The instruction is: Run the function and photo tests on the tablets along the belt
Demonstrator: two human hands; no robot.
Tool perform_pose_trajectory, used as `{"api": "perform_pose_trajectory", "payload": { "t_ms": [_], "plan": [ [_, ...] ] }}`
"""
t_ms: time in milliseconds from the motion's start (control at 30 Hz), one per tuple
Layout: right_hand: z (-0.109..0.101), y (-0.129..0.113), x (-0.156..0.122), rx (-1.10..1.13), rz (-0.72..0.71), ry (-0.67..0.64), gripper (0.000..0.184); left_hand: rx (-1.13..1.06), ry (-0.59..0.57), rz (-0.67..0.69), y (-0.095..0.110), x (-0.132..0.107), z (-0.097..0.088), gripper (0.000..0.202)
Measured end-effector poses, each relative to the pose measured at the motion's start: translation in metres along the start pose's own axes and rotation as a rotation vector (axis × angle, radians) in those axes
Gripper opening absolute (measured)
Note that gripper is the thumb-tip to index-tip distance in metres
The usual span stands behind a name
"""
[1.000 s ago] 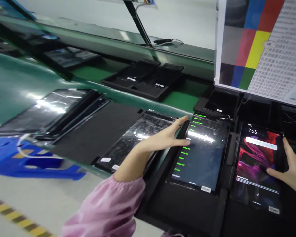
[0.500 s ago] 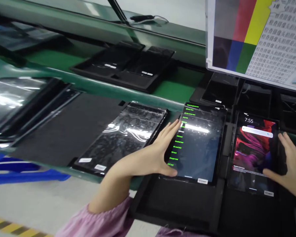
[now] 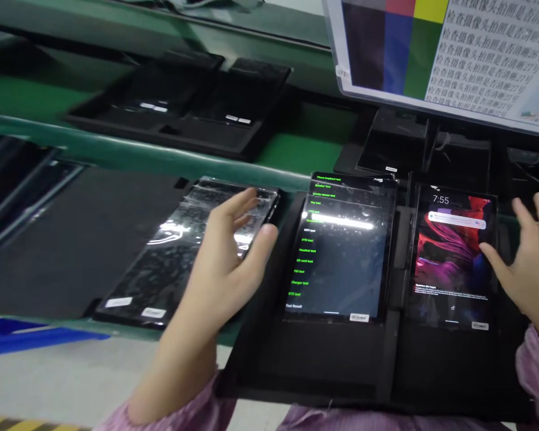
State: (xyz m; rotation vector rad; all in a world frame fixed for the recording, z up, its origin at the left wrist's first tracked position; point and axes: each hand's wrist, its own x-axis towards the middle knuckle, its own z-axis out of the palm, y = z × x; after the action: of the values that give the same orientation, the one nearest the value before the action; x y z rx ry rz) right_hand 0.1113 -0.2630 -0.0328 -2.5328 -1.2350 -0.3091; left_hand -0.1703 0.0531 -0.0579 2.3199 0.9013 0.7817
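The left hand (image 3: pixel 227 251), fingers spread and empty, hovers over a film-wrapped tablet (image 3: pixel 186 248). To its right, a black tray (image 3: pixel 341 365) holds the test-menu tablet (image 3: pixel 339 245) and wallpaper tablet (image 3: pixel 451 254), whose edge the splayed, empty right hand (image 3: pixel 527 263) touches.

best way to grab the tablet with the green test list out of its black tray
Probably by its long side edges near the lower half: the tablet with the green test list lies flat, screen up, in the black tray. Come from above and the left, where the left hand hovers open.

Bright overhead light glares off the wrapped tablet (image 3: pixel 184 251); left edge blurred, far trays soft
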Motion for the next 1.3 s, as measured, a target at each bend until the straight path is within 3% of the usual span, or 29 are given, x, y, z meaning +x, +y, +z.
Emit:
{"api": "perform_pose_trajectory", "payload": {
  "t_ms": [67,200,333,433,500,567,667,767,867,967,1133,1300],
  "plan": [
    [-0.007,-0.001,-0.005,0.043,-0.013,-0.007,0.085,0.051,-0.108,0.107,0.008,-0.009,-0.006,0.065],
    [-0.015,-0.006,-0.034,0.107,-0.127,-0.305,0.099,0.101,-0.336,0.175,0.014,-0.031,-0.010,0.079],
    [-0.011,-0.008,-0.054,0.100,-0.099,-0.417,0.126,0.135,-0.436,0.249,0.012,-0.046,-0.005,0.090],
    [-0.001,-0.008,-0.054,0.082,-0.112,-0.455,0.143,0.150,-0.488,0.313,0.015,-0.047,0.000,0.104],
    [0.004,-0.006,-0.048,0.063,-0.135,-0.425,0.137,0.168,-0.522,0.343,0.019,-0.045,0.001,0.112],
    [0.004,-0.005,-0.038,0.019,-0.117,-0.270,0.113,0.185,-0.545,0.376,0.024,-0.042,0.002,0.115],
    [-0.009,-0.006,-0.026,0.019,-0.013,0.028,0.081,0.190,-0.531,0.414,0.035,-0.040,0.007,0.111],
    [-0.025,-0.006,-0.024,0.134,0.053,0.107,0.079,0.177,-0.489,0.413,0.046,-0.041,0.020,0.108],
    [-0.030,0.002,-0.033,0.178,0.021,0.055,0.085,0.197,-0.430,0.428,0.053,-0.044,0.038,0.111],
    [-0.025,0.018,-0.049,0.256,0.010,-0.095,0.095,0.221,-0.402,0.446,0.053,-0.042,0.044,0.112],
    [-0.017,0.039,-0.069,0.250,0.039,-0.293,0.107,0.144,-0.326,0.325,0.039,-0.019,0.022,0.091],
    [-0.016,0.035,-0.070,0.296,0.157,-0.377,0.109,0.092,-0.277,0.110,0.008,0.014,0.013,0.080]
  ]
}}
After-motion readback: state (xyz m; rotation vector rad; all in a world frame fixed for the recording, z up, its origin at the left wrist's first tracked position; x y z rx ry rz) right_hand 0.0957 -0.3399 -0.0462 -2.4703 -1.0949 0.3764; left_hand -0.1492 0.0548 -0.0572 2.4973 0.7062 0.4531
